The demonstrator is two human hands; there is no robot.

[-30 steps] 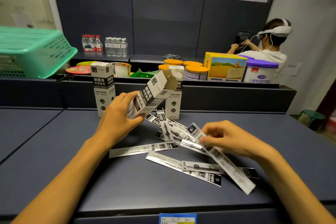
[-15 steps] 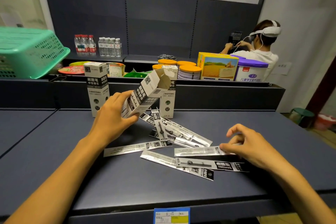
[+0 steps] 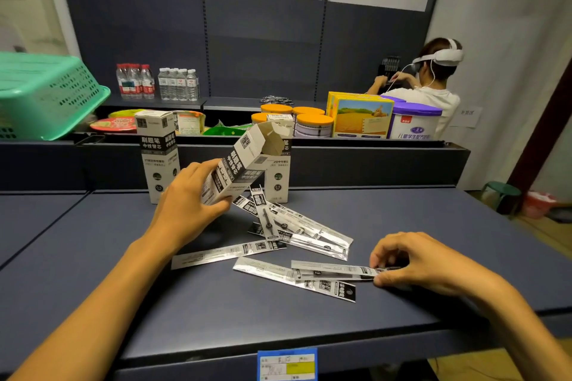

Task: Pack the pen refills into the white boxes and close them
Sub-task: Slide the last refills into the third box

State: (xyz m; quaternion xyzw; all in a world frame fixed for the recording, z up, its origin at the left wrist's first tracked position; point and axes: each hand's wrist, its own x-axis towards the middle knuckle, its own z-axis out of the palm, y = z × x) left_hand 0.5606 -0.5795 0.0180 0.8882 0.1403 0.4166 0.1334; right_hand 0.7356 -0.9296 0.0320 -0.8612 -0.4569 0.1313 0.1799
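My left hand [image 3: 185, 207] grips a white refill box [image 3: 244, 161] with black print, tilted with its open flap end up and to the right. Several packaged pen refills [image 3: 297, 226] lie scattered on the dark table [image 3: 93, 272] below it. My right hand [image 3: 414, 263] pinches the end of one flat refill packet [image 3: 331, 269] that lies on the table, over another packet [image 3: 297, 281]. A closed white box [image 3: 158, 155] stands upright behind my left hand. A second upright box [image 3: 280, 176] stands partly hidden behind the tilted one.
A green basket [image 3: 46, 93] sits at the far left on a raised ledge. Water bottles [image 3: 158, 82], orange-lidded tins [image 3: 312, 124] and a yellow carton [image 3: 362, 117] line the shelf behind. A person with a headset [image 3: 433, 77] sits at the back right. A blue label [image 3: 286, 363] marks the table's front edge.
My right hand has moved right and down toward the table's right part, and now pinches a packet lying flat there. The left hand keeps hold of the tilted box.
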